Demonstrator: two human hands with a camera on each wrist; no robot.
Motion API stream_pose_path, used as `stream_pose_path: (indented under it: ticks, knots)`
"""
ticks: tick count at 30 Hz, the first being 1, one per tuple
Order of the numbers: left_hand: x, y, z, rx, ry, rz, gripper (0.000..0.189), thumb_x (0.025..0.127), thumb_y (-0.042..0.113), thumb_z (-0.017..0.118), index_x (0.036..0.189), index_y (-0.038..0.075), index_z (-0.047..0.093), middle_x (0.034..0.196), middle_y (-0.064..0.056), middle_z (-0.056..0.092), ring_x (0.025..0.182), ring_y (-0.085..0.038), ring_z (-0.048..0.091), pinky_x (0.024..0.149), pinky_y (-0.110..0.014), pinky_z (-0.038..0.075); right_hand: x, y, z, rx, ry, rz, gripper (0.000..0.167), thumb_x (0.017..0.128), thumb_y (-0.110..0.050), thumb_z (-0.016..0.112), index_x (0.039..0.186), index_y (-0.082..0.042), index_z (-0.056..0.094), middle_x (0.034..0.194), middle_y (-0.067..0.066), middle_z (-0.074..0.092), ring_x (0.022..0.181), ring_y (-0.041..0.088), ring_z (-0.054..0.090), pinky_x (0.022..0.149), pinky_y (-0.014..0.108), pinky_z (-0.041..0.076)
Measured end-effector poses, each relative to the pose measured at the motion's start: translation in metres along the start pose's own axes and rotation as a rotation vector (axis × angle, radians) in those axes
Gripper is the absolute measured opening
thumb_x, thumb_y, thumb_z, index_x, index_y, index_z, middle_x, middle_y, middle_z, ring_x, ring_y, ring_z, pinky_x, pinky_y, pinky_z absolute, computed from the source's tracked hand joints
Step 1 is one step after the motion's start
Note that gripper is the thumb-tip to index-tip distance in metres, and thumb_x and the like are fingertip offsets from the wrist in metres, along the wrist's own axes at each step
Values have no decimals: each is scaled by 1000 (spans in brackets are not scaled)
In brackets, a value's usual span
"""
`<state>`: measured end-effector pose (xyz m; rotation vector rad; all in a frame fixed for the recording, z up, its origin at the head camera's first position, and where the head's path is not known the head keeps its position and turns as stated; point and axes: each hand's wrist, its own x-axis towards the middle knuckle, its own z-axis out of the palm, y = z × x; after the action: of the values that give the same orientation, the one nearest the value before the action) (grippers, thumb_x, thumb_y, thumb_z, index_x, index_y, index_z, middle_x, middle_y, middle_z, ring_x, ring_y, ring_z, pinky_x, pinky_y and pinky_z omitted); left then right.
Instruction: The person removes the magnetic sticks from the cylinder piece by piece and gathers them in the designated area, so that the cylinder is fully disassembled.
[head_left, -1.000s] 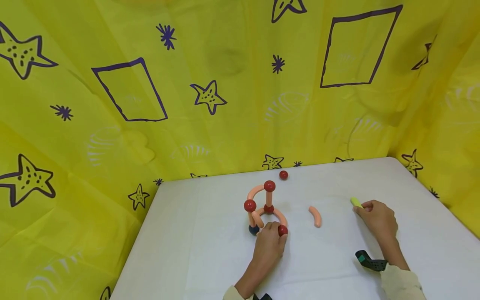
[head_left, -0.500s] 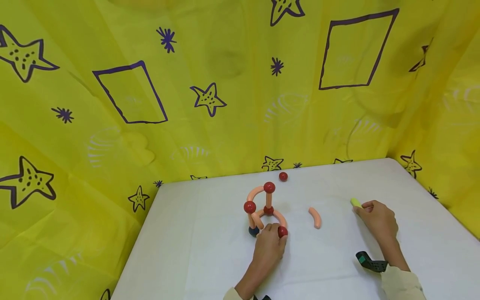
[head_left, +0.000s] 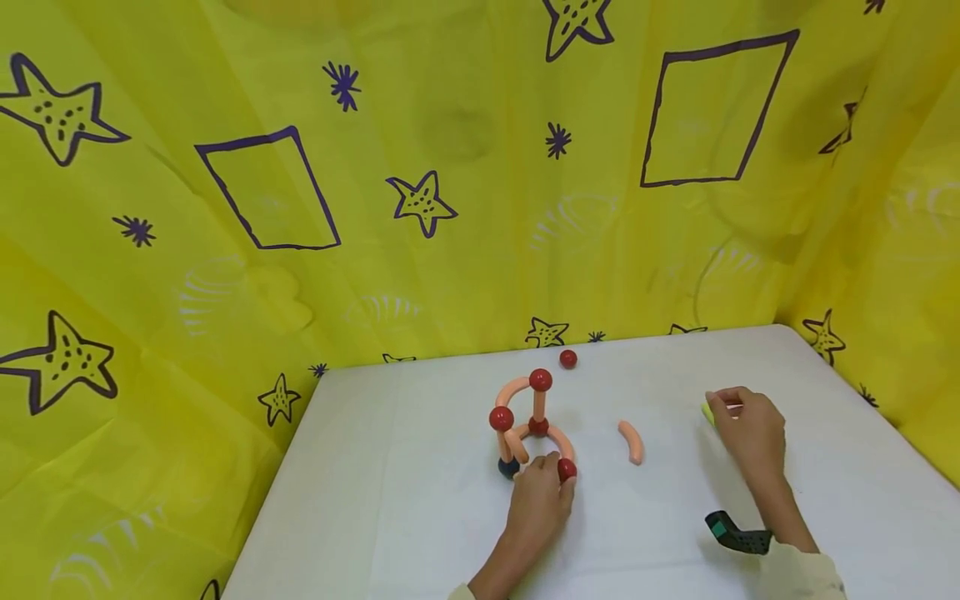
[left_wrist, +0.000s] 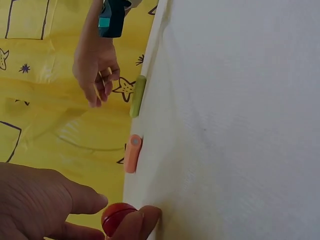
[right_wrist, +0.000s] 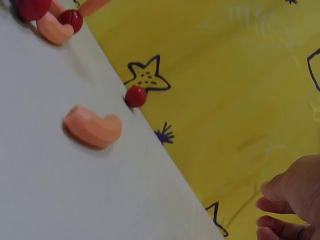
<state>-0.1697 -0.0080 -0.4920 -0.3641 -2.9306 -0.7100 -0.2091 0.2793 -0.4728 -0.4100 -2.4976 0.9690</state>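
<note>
A small frame of peach rods (head_left: 539, 407) and red balls (head_left: 541, 380) stands mid-table, with a dark blue ball (head_left: 508, 468) at its front left corner. My left hand (head_left: 537, 504) pinches the red ball (left_wrist: 116, 216) at the frame's front right corner between thumb and fingers. To the right, my right hand (head_left: 752, 433) hovers over a yellow-green rod (left_wrist: 138, 96) lying on the table. Its fingers are loosely bent and hold nothing, as the right wrist view shows. Most of that rod is hidden behind the hand in the head view.
A loose curved peach rod (head_left: 632, 442) lies between the two hands. Near the back edge of the white table (head_left: 405, 467) sits a single red ball (head_left: 568, 358). Yellow patterned cloth (head_left: 465, 275) hangs behind the table and along its sides.
My right hand has let go of the yellow-green rod and lifted slightly off it. The left hand keeps its grip on the red ball. The head view has tilted a little.
</note>
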Motion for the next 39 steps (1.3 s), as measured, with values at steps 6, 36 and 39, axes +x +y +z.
stream_pose_path:
  ticks: [6, 36, 39]
  knots:
    - [-8, 10, -12, 39, 75, 66, 29, 88, 23, 73, 108, 1, 68, 92, -8, 70, 72, -15, 66, 65, -31, 52, -13, -33, 7, 91, 36, -186, 22, 94, -16, 64, 98, 5, 68, 90, 20, 64, 83, 32, 60, 63, 24, 42]
    - [13, -53, -99, -192, 293, 156, 27, 92, 33, 67, 115, 20, 70, 115, -8, 51, 105, -24, 52, 81, -37, 54, -92, -94, 106, 99, -556, -267, 51, 84, -18, 75, 124, 8, 58, 122, 20, 57, 113, 31, 53, 88, 41, 48]
    - [14, -54, -99, -192, 273, 139, 29, 91, 32, 69, 117, 20, 69, 113, -6, 52, 106, -23, 53, 81, -36, 54, -93, -95, 108, 84, -541, -269, 55, 83, -19, 77, 126, 8, 57, 122, 20, 57, 113, 32, 53, 87, 41, 49]
